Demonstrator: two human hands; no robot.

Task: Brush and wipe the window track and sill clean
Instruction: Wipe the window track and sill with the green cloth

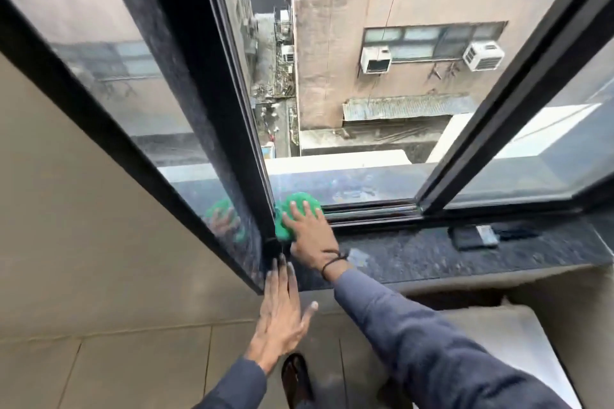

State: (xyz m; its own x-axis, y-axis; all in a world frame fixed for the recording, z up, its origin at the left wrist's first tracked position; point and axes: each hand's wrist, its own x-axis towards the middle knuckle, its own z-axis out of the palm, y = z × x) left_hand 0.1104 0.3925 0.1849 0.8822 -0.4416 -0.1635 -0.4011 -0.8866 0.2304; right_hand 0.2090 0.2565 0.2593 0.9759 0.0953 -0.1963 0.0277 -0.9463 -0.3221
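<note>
A green cloth (294, 207) lies bunched on the window track (368, 213) at its left end, against the black frame of the left pane (232, 129). My right hand (310, 237) presses flat on the cloth with fingers spread over it. My left hand (280, 312) rests with straight fingers on the near edge of the dark speckled stone sill (432, 256), its fingertips touching the bottom corner of the left frame. The cloth and hand are mirrored in the left glass.
A dark flat object with a pale piece on top (473, 236) lies on the sill to the right. The right pane's black frame (498, 116) slants up from the track. The window stands open between the panes, above a deep drop. A shoe (295, 378) stands on the tiled floor.
</note>
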